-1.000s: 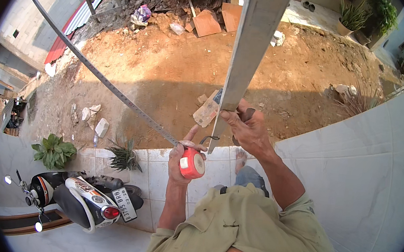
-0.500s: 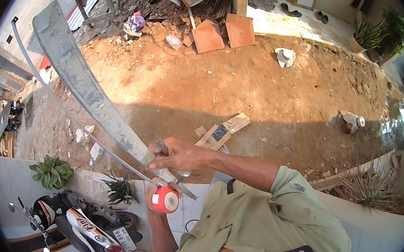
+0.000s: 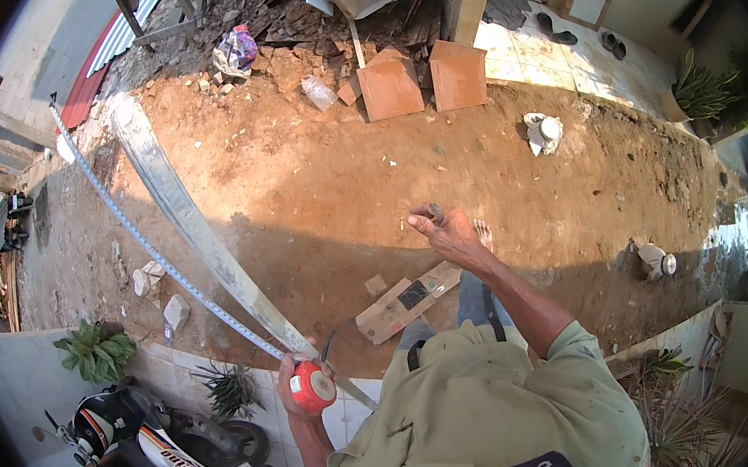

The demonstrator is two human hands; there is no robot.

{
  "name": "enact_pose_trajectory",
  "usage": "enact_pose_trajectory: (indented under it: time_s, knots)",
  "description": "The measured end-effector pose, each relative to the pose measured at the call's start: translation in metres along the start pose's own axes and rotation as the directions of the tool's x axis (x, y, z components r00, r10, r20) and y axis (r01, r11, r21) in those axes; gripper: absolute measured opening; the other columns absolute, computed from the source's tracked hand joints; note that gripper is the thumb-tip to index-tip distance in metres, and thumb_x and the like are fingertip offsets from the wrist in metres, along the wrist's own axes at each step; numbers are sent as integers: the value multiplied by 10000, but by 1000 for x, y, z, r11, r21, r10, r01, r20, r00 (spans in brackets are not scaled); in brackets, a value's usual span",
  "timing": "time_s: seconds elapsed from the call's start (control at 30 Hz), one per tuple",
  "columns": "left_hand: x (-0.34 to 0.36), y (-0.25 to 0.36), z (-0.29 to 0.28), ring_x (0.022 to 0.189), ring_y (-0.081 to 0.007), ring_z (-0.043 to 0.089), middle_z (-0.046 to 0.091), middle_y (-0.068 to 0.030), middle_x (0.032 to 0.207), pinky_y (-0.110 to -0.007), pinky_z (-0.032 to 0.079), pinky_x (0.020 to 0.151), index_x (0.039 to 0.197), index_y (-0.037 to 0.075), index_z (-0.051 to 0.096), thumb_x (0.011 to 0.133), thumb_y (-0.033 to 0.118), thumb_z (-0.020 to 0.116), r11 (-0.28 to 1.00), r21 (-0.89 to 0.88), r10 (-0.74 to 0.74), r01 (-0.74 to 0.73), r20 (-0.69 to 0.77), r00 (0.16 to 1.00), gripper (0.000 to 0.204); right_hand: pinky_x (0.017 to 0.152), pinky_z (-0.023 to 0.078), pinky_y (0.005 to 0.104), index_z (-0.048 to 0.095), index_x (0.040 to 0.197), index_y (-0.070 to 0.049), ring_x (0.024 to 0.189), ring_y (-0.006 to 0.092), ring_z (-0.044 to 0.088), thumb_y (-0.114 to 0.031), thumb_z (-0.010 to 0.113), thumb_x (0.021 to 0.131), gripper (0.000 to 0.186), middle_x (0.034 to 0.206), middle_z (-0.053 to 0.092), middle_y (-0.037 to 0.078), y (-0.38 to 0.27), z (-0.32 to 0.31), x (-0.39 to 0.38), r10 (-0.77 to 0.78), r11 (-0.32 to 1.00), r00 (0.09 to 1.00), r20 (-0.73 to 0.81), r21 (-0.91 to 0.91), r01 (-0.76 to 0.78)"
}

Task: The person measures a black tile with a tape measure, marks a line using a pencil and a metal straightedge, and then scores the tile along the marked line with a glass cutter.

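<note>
My left hand [image 3: 296, 384] is closed around a red tape measure [image 3: 314, 389]. Its blade [image 3: 154, 242] is drawn out in a long arc toward the far left. Beside the blade lies a long grey strip [image 3: 210, 230], slanting from the far left down to my left hand, its near end passing behind the fingers. Whether those fingers also grip the strip is hidden. A thin dark curved piece [image 3: 328, 343] sticks up near that hand. My right hand [image 3: 449, 232] is raised over the soil, fingers curled around a short dark object [image 3: 436, 211] of unclear kind.
Wooden pieces [image 3: 408, 301] lie on the dirt by my legs. Orange tiles [image 3: 390, 85] lean at the rubble's edge. White-wrapped pipe stubs [image 3: 544, 133] rise from the ground. A motorbike [image 3: 161, 435] and potted plants [image 3: 95, 350] stand at the lower left.
My right hand has left the strip and moved right, away from the left hand. The strip's far end has dropped and turned edgewise. The tape measure stays in my left hand.
</note>
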State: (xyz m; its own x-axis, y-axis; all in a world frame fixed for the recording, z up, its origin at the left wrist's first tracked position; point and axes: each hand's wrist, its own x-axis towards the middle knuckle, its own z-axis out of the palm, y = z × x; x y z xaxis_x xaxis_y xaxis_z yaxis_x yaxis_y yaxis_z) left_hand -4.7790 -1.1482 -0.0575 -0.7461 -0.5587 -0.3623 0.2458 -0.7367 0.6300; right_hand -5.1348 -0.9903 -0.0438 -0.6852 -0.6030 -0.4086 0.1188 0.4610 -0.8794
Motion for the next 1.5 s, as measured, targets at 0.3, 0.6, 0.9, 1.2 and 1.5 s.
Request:
enact_pose_trajectory:
  time_s: [0.3,0.6,0.9,1.2,1.5]
  knots:
    - [150,-51,27,613,-358,654,654,-235,739,-449,568,549,1016,73,626,1023,404,438,992,-48,-128,119,-389,912,381,512,414,320,627,802,-42,548,91,468,-410,676,918,390,610,519,-34,154,-159,237,94,990,939,-330,-71,-124]
    - [394,-62,103,667,-386,642,653,-245,744,-502,540,621,1003,63,639,1028,412,416,967,-155,-255,204,-665,702,416,620,493,503,599,825,-9,701,427,642,-164,620,841,158,733,607,239,242,-178,685,-238,714,962,-131,-696,81]
    - [520,-104,59,646,-350,637,669,-190,969,-466,538,587,1215,28,553,1015,478,390,916,-236,-381,325,-764,521,519,619,602,414,563,1014,-30,792,344,725,-164,657,844,236,981,628,232,272,-155,970,-315,295,933,173,-917,269]
    - [541,-139,29,638,-313,626,633,-135,826,-441,540,567,1244,-13,548,1008,500,378,872,-130,-283,472,-921,269,589,822,553,511,499,1231,-37,1049,408,661,-213,648,899,405,1263,552,248,288,-128,1118,-226,233,939,260,-922,311]
    - [548,-147,58,577,-326,639,646,-191,712,-426,532,566,1279,-34,505,980,476,485,939,-182,-269,291,-917,293,592,813,543,510,698,1046,-56,931,393,685,-254,707,856,275,983,699,189,237,-81,1068,-14,144,864,502,-855,499]
